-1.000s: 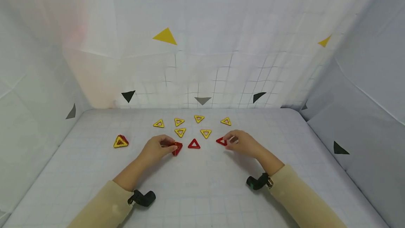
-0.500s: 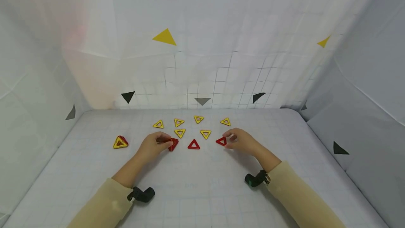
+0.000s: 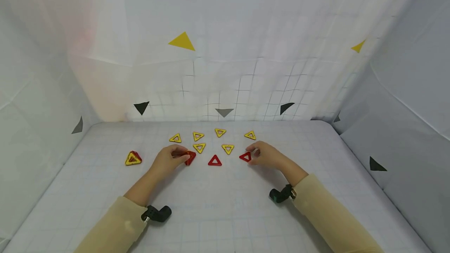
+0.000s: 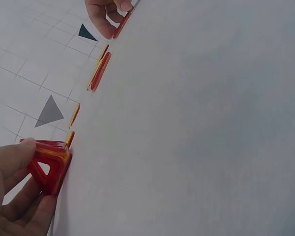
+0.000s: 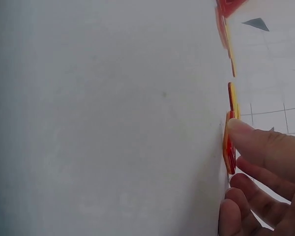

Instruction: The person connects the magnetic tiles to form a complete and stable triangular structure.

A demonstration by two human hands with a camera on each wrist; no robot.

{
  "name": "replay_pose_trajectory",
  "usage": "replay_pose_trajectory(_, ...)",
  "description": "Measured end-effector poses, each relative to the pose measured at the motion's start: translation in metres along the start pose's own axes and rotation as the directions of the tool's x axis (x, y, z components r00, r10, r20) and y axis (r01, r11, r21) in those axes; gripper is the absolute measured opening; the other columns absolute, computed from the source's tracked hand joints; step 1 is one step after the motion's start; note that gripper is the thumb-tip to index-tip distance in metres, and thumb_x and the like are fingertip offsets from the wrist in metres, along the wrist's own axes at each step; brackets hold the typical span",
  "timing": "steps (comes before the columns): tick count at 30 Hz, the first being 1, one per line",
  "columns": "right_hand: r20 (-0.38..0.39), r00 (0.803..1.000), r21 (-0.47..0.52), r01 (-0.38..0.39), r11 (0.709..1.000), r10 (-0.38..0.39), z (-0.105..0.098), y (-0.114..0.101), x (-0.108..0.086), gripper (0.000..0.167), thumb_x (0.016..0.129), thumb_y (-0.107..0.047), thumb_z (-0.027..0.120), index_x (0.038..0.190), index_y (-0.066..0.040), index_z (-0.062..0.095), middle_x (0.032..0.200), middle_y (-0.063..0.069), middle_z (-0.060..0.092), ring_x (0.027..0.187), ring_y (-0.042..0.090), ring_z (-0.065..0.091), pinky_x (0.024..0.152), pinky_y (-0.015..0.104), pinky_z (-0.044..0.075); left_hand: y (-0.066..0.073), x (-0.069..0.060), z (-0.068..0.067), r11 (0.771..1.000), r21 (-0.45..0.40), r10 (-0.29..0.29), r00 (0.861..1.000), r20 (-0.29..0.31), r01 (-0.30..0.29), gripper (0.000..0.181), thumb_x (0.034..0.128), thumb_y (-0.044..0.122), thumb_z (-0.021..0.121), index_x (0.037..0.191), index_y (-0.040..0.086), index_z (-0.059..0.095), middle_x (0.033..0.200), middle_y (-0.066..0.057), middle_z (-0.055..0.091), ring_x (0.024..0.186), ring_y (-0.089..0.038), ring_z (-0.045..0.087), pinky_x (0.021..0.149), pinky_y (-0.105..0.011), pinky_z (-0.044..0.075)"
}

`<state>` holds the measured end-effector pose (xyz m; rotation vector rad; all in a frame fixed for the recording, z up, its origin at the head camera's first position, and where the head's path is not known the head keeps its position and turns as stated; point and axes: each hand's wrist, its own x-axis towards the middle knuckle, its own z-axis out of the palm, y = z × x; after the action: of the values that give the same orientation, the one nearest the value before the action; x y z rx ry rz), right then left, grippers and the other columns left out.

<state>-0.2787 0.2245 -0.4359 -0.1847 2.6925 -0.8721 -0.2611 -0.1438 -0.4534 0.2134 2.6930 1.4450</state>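
Observation:
My left hand [image 3: 168, 162] holds a red pyramid of joined magnetic triangle tiles [image 4: 52, 172] at the table surface. The left wrist view shows the thumb at its upper edge and the other fingers around its far and lower side. To the right, my right hand [image 3: 268, 154] pinches a flat red triangle tile [image 3: 242, 157] by its right side, thumb and fingers at its edges. Between the hands lies a loose red triangle tile [image 3: 215, 163], touched by neither. In the right wrist view the thumb [image 5: 250, 132] rests against the held red tile [image 5: 229, 147].
Several yellow triangle tiles lie flat behind the hands, among them one at the back left [image 3: 175, 141] and one near the right hand [image 3: 250, 131]. A yellow and red pyramid [image 3: 133, 160] stands at the left. White fabric walls [image 3: 225, 81] enclose the table.
My left hand has shifted left and slightly back with the red pyramid. My right hand stays on the red triangle tile, its forearm moving slightly inward.

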Motion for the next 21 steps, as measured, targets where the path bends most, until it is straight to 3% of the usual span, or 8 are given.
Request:
replay_pose_trajectory(10,0.003,1.000,-0.013,-0.005,1.000,0.005,0.000,0.001,0.005,0.043,0.077,-0.019,0.089,0.115,-0.018,0.070,0.107,0.001,0.059,0.098,0.021,0.053,0.080,0.036,0.048,0.000,0.001,-0.002,1.000,-0.005,-0.014,1.000,0.004,0.014,0.031,0.0925,0.024,0.074,0.117,0.007,0.067,0.113,-0.007,0.069,0.108,-0.023,0.064,0.093,-0.040,0.052)
replay_pose_trajectory(21,0.031,1.000,-0.023,0.006,1.000,-0.005,-0.001,-0.003,0.005,0.037,0.078,-0.018,0.087,0.112,-0.017,0.071,0.102,0.002,0.059,0.095,0.022,0.052,0.078,0.035,0.048,-0.003,0.007,-0.013,1.000,0.008,-0.004,1.000,-0.016,0.004,0.034,0.0975,0.029,0.068,0.122,0.006,0.066,0.120,-0.010,0.067,0.119,-0.029,0.059,0.102,-0.046,0.046)
